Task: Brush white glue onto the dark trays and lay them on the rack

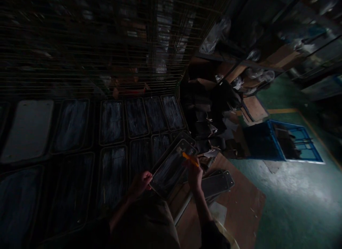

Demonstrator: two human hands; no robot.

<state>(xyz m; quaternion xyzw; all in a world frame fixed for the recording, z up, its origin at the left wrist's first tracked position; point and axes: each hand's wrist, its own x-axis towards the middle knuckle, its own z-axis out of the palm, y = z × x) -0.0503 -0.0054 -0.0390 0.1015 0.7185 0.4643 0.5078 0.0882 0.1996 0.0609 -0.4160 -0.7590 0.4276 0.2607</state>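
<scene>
A dark rectangular panel (pixel 171 167) with rounded corners and whitish streaks lies tilted in front of me. My left hand (pixel 141 181) grips its near left corner, the fingers closed on the edge. In my right hand (pixel 194 172) is a brush (pixel 190 158) with an orange handle, its tip touching or just above the panel's far end. Dim light hides the bristles' detail. Similar streaked panels (pixel 112 122) lie in rows to the left, and one pale panel (pixel 28 129) is among them. A few more panels (pixel 216 184) are stacked right of my right hand.
A wire mesh screen (pixel 107 56) stands behind the rows. Brown board (pixel 240 206) lies at the lower right. On the green floor (pixel 288 199) is a blue crate (pixel 278 140). Shelves with cardboard (pixel 283 56) and plastic-wrapped goods fill the upper right.
</scene>
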